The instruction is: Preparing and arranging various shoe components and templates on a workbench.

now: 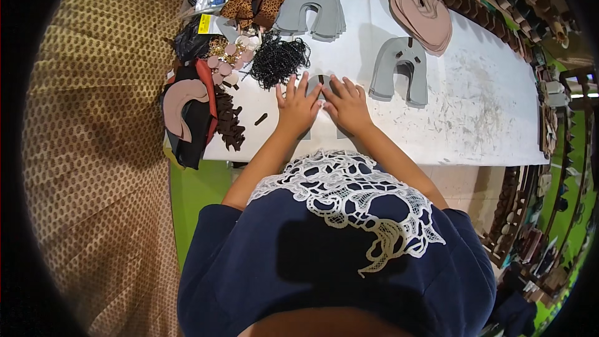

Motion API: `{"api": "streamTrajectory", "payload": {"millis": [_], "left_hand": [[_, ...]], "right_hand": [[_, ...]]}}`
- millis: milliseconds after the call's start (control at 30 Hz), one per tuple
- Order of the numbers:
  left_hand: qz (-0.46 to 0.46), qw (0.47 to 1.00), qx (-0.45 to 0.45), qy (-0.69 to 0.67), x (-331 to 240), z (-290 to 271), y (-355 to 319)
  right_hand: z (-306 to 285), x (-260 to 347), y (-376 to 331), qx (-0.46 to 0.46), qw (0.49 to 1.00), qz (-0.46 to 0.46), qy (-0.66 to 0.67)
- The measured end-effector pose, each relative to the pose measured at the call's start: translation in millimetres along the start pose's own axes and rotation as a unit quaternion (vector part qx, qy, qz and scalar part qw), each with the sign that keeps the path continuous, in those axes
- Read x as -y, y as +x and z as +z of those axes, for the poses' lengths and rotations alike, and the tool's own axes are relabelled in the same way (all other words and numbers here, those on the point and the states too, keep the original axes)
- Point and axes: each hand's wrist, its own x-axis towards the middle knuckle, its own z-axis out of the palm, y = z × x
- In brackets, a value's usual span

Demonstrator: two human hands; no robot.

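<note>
Both my hands, left [297, 107] and right [347, 106], press flat, fingers spread, on a grey horseshoe-shaped cutout [320, 81] just beside the black bead pile [277, 59].

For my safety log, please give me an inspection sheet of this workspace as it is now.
Surface: white table, scuffed and stained at its right part.
Job's things: grey U-shaped piece flat under both hands; a single similar piece and a stack lie farther back.
Clutter: black beads, pink cut pieces, dark scraps at the table's left end.
Grippers: left hand and right hand press flat, fingers spread.
Cables: nothing seen.
Surroundings: patterned brown floor covering left; racks of shoe parts right.
</note>
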Motion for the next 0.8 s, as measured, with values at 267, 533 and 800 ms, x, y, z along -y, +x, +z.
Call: {"api": "streamTrajectory", "payload": {"millis": [267,533,800], "left_hand": [[-0.036,0.998,0.060,0.008,-6.9,2.0,-11.0],[-0.162,0.980,0.115,0.030,0.8,-12.8,-20.0],[-0.202,0.973,0.066,-0.087,5.1,-19.3,-13.1]], "right_hand": [[5.0,8.2,-6.0,0.039,0.998,0.033,-0.046],[0.0,-4.9,-25.4,0.004,0.988,0.134,-0.071],[-5.1,-5.5,-18.4,-0.046,0.988,0.144,0.041]]}}
